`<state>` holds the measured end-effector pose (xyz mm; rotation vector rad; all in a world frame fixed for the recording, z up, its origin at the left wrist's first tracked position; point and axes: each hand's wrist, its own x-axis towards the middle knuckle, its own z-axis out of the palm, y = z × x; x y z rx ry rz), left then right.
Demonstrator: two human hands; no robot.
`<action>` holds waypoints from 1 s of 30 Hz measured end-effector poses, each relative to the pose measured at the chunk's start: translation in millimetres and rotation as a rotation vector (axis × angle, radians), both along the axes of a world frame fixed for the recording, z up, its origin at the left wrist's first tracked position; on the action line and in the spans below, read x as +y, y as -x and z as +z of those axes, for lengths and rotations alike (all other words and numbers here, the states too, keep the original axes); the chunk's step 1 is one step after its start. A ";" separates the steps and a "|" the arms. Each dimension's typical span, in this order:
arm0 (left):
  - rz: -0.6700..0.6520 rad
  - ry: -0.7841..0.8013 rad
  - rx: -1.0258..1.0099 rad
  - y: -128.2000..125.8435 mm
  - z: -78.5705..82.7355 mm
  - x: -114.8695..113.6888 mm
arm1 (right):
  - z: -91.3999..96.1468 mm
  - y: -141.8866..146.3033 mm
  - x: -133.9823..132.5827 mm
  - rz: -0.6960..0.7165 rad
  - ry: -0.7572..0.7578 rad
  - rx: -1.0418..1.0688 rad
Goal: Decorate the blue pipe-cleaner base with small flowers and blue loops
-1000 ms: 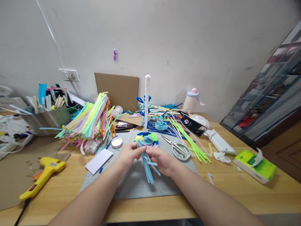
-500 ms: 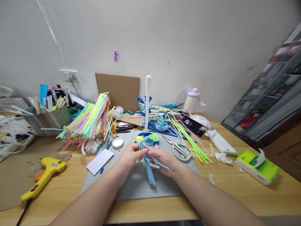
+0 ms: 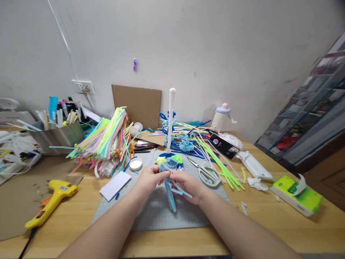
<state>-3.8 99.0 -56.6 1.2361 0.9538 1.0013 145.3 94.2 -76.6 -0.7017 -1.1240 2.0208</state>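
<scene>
Several light blue pipe cleaners [image 3: 169,196] hang as a bundle between my hands, above the grey mat [image 3: 151,219]. My left hand [image 3: 152,180] pinches the bundle near its upper end. My right hand [image 3: 187,185] grips it from the other side, and two strands stick out across its fingers. Just behind my fingertips is a colourful base of blue, yellow and green fuzzy pieces [image 3: 177,158]. From there a white fuzzy post [image 3: 171,118] stands up, with blue curled pieces around it. My fingers partly hide the base.
Scissors [image 3: 207,175] lie right of my hands, near green pipe cleaners [image 3: 223,169] and a phone [image 3: 224,145]. On the left are a yellow glue gun [image 3: 54,201], a white card [image 3: 115,185], a round white lid [image 3: 135,164] and a large pipe cleaner pile [image 3: 107,140].
The view has shifted slightly, so the surroundings sit a little further right. Both hands keep their hold on the light blue pipe cleaners, whose loose ends have swung slightly left.
</scene>
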 end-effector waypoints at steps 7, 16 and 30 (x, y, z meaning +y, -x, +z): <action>0.037 -0.016 0.012 1.2 -1.8 1.9 | 4.5 -0.3 -1.0 -0.026 -0.033 -0.031; -0.035 0.079 -0.046 6.5 -15.4 9.9 | -2.8 -2.0 3.2 -0.096 -0.029 -0.058; -0.101 0.012 0.013 7.3 -15.0 7.1 | -8.1 -3.8 7.8 -0.134 0.054 -0.073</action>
